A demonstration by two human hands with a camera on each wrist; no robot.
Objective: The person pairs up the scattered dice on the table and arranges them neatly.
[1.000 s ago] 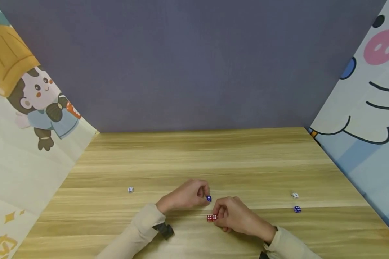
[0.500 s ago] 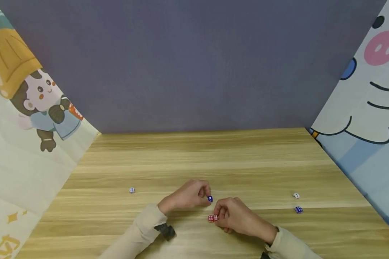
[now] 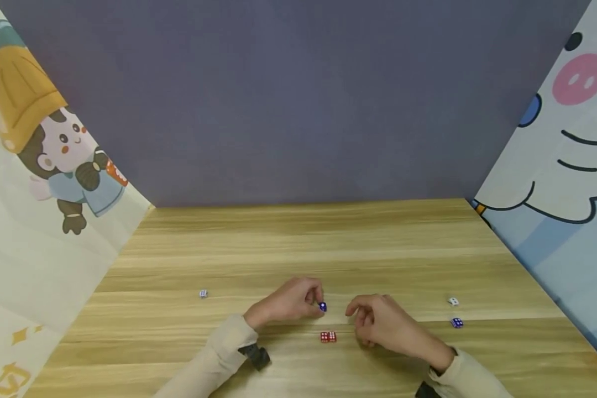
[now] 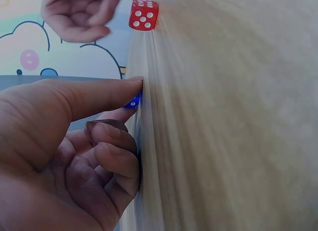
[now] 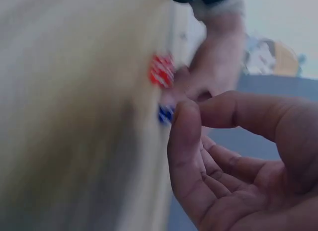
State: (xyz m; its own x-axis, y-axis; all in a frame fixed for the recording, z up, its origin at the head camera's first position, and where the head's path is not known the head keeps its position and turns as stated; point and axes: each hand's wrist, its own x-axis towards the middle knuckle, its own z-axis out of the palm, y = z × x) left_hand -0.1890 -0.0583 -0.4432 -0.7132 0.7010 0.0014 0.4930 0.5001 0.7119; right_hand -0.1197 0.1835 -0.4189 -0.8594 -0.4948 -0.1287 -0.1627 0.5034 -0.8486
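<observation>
My left hand (image 3: pixel 312 299) rests on the wooden table (image 3: pixel 298 243) and pinches a small blue die (image 3: pixel 322 307) between thumb and forefinger. The left wrist view shows the same blue die (image 4: pixel 132 102) at the thumb tip. Two red dice (image 3: pixel 328 336) lie side by side on the table just in front of it, free of both hands. My right hand (image 3: pixel 360 318) hovers to their right with loosely curled fingers and holds nothing. In the right wrist view the red dice (image 5: pixel 162 70) and blue die (image 5: pixel 165 113) lie beyond my empty fingers (image 5: pixel 185 141).
A pale die (image 3: pixel 203 293) lies alone at the left. A white die (image 3: pixel 453 301) and a blue die (image 3: pixel 456 322) lie at the right. Cartoon-printed panels wall in both sides and a grey-purple panel closes the back.
My right hand has let go of the red dice and drawn away to the right. The left hand still pinches the blue die in the same spot.
</observation>
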